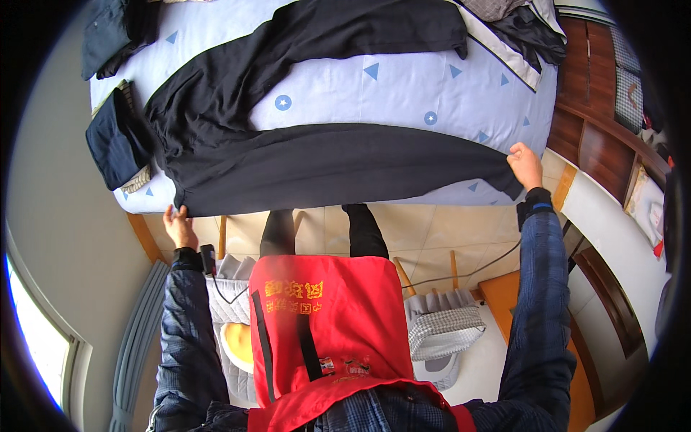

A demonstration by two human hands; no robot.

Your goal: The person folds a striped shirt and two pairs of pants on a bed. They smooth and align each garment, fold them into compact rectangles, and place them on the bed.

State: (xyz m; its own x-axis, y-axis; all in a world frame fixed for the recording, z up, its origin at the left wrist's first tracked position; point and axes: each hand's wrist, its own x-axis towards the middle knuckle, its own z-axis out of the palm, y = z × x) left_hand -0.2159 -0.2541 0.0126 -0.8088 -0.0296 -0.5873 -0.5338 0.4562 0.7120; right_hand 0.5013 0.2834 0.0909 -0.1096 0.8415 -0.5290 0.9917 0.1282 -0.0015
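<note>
Black trousers (324,162) lie spread across the bed in front of me, one leg toward the far side and the other along the near edge. At the waist's near corner, the fingertips of my left hand (180,228) hold the cloth. My right hand (526,165) is closed on the cuff end of the near leg, at the bed's right side. The near leg is stretched fairly flat between my hands, while the crotch and far leg show wrinkles. Beneath is a pale bed sheet (345,97) with blue triangles and star circles.
Folded dark clothes (116,140) sit by the waist, with more dark garments (110,38) beyond. Black, white and grey clothing (518,38) is heaped at the far right. Wooden shelving (599,129) borders the right. Behind me are chairs with a quilted cover (235,302) and checked cushion (448,329).
</note>
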